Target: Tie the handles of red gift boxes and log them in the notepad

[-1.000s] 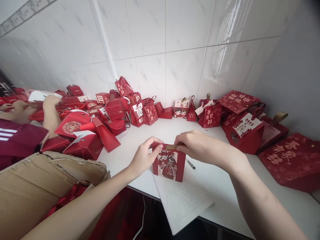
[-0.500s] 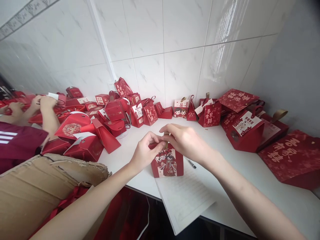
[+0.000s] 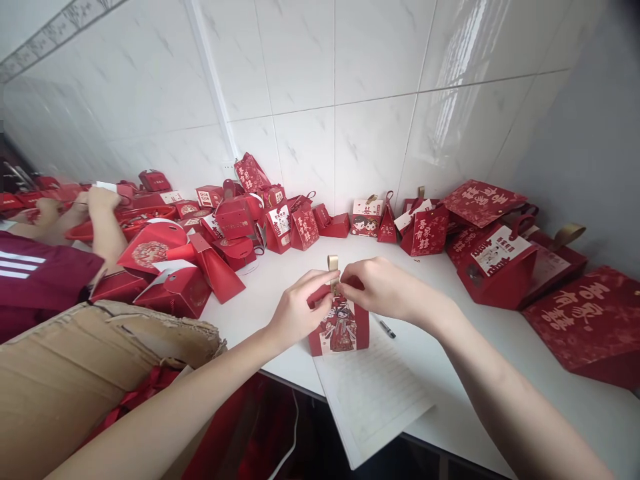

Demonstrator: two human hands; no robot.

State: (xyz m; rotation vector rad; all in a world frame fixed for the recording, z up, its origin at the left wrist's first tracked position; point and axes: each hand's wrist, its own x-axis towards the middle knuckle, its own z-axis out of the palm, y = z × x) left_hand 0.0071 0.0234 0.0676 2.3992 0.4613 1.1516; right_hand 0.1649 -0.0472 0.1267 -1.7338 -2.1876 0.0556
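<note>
A red gift box (image 3: pixel 343 332) with a printed couple on its front stands upright at the table's front edge, partly on the lined paper (image 3: pixel 376 400). From its top rises a gold ribbon loop (image 3: pixel 333 263). My left hand (image 3: pixel 301 305) is closed at the box's top left, thumb and fingers pinching near the base of the loop. On the other side, my right hand (image 3: pixel 381 290) has its fingertips closed at the same top edge, beside the ribbon. Both sets of fingertips partly cover the top of the box. Beside the paper lies a black pen (image 3: pixel 387 328).
Several red gift boxes (image 3: pixel 425 230) line the wall and the right side. More boxes (image 3: pixel 173 290) are heaped at left, near a co-worker's hand (image 3: pixel 103 199) and maroon sleeve (image 3: pixel 45 273). An open cardboard carton (image 3: pixel 115 360) stands at front left.
The gold ribbon loop now stands up in plain sight above the box. My right hand has moved lower and right, off the loop's top. The view has shifted slightly.
</note>
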